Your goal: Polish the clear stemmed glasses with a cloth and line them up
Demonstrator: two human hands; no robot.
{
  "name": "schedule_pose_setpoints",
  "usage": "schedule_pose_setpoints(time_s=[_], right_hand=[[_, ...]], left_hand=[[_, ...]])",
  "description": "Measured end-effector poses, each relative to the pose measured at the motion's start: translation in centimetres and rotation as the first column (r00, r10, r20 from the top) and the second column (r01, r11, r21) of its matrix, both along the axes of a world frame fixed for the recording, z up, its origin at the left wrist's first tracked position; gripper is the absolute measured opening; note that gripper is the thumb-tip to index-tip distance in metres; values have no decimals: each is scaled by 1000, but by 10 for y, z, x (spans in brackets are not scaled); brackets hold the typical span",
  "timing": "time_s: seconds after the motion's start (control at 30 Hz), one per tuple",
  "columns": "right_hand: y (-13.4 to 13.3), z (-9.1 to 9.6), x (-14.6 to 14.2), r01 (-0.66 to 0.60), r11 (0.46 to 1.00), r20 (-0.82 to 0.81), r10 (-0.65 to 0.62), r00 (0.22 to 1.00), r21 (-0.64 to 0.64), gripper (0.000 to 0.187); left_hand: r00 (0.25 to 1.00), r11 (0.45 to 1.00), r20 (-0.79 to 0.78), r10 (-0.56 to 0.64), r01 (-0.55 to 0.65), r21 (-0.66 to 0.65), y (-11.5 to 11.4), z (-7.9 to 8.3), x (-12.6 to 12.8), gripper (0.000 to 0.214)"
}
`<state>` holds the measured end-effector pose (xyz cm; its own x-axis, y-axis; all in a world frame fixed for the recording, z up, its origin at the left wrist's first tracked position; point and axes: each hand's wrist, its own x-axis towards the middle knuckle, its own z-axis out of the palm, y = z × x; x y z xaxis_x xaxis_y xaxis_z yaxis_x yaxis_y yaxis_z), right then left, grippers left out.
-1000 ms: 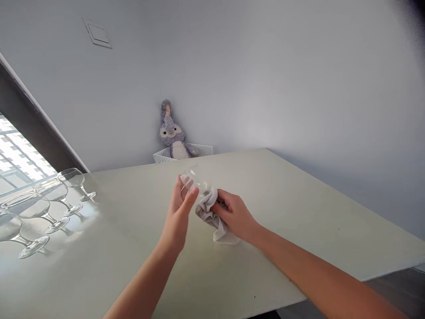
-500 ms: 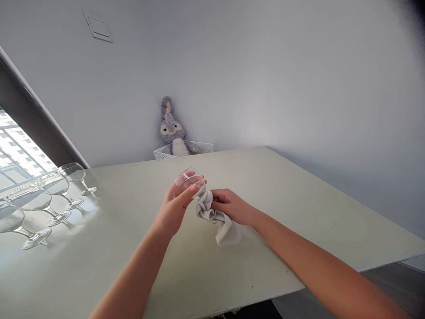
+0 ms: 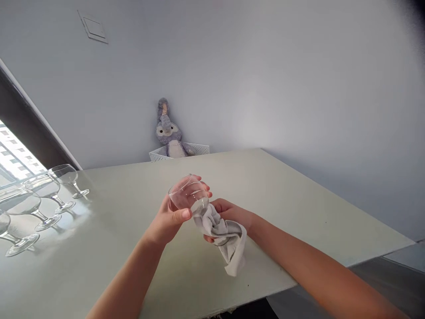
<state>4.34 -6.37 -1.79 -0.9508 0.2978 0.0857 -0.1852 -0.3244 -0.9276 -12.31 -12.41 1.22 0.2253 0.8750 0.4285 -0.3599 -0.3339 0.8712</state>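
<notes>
The head view looks forward and down across the tabletop (image 3: 282,199); the hands (image 3: 168,223) are near, mid-frame. The wall (image 3: 265,79) stands beyond.

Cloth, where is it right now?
In the head view, the cloth is below and slightly right of centre, in the right hand, against the lower part of the tilted glass.

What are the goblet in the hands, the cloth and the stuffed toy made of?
Goblet: clear and glossy, probably glass, possibly plastic; the left hand shows through it. Cloth: soft, matte fabric, judging by its loose folds; the fibre can't be told. Stuffed toy: likely plush fabric, from its fuzzy, dull surface.
</notes>
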Motion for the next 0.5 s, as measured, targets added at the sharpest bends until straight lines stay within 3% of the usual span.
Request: schedule_pose_setpoints(time_s=[0.1,0.17,0.27,0.4,0.5], right_hand=[[-5,-1,-6,16,995,-34,-20,999,-104,17],[-6,1,-7,159,978,-29,-164,986,-137,17],[-6,4,-5,395,907,-65,-407,911,-144,16],[-9,9,0,523,852,-164,-516,841,-4,20],[-14,13,2,497,852,-180,-469,865,165,24]], left_hand=[[995,997,76,60,-56,-48,0,-1,1,57],[978,981,141,156,-138,-133,3,-1,2,49],[929,943,221,296,-247,-225,7,-2,3,40],[848,887,325,418,-304,-348,9,1,3,33],[821,855,372,433,-243,-458,7,5,4,34]])
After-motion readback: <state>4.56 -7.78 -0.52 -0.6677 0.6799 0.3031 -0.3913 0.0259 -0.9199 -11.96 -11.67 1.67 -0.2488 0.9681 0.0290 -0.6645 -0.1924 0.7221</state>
